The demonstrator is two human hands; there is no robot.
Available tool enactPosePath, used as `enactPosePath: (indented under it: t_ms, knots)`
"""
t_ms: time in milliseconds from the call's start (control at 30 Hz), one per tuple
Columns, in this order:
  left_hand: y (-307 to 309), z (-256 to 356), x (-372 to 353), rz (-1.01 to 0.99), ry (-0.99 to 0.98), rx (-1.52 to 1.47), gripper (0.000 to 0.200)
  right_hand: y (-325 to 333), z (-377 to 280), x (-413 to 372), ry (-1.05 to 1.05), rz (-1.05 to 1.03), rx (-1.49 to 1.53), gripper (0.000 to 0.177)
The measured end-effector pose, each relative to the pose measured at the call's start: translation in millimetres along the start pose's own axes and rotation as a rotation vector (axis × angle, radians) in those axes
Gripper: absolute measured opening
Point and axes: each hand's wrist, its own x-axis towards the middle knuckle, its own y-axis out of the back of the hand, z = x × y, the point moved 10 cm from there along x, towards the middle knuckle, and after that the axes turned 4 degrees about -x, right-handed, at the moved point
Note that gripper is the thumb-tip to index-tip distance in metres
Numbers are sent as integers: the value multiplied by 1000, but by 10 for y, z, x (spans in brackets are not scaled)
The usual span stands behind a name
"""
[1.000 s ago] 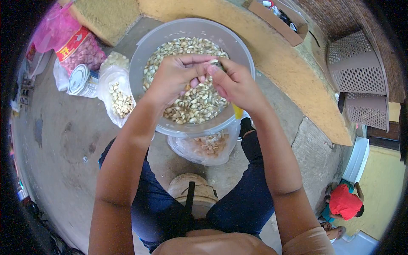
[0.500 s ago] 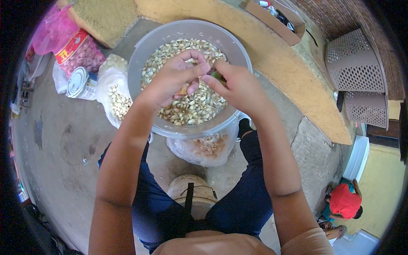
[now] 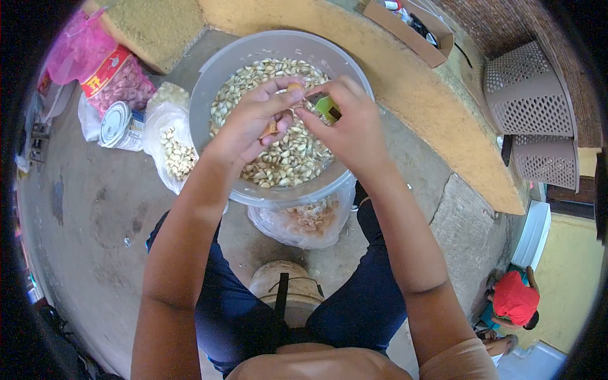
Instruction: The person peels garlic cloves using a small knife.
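My left hand (image 3: 253,120) is closed over the tub, pinching a garlic clove (image 3: 294,87) between thumb and forefinger. Another brownish clove (image 3: 270,129) is tucked against its curled lower fingers. Close beside it, my right hand (image 3: 352,123) grips what looks like a small green-handled knife (image 3: 327,107); its blade is mostly hidden by the fingers. The two hands' fingertips almost meet. Beneath them, a large grey plastic tub (image 3: 198,104) holds many pale garlic cloves (image 3: 285,170) in what looks like water.
A plastic bag of peelings (image 3: 307,218) lies below the tub, before a bucket (image 3: 288,285) between my legs. To the left are a bag of cloves (image 3: 177,152), a can (image 3: 117,123) and a pink net sack (image 3: 123,82). A person in red (image 3: 516,297) is at far right.
My right hand has turned and shifted slightly right, so more of the green handle shows. The left hand's fingers have moved, and the pinched clove is now visible.
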Motion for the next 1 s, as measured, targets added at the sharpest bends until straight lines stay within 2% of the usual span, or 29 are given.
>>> enactPosePath:
  t_ms: [200, 300, 400, 700, 800, 900, 1000]
  knots:
    - [21, -67, -36, 91, 19, -45, 25, -50, 35, -41, -19, -12, -74, 21]
    - [72, -68, -27, 141, 22, 101, 25, -57, 23, -37, -17, -28, -76, 20]
    - [68, -70, -27, 133, 23, 100, 24, -102, 22, -45, 12, -52, -180, 23]
    - [95, -92, 4, 83, 75, 104, 30, -136, 65, -44, -14, -92, -197, 28]
    - [7, -36, -4, 30, 35, 93, 34, -109, 76, -35, 15, -17, -144, 27]
    - [-15, 45, -21, 54, -21, 181, 39, -217, 284, -7, -242, -242, 135, 26]
    - [-46, 185, -9, 87, -192, 465, 44, -175, 365, -15, -278, -206, 143, 25]
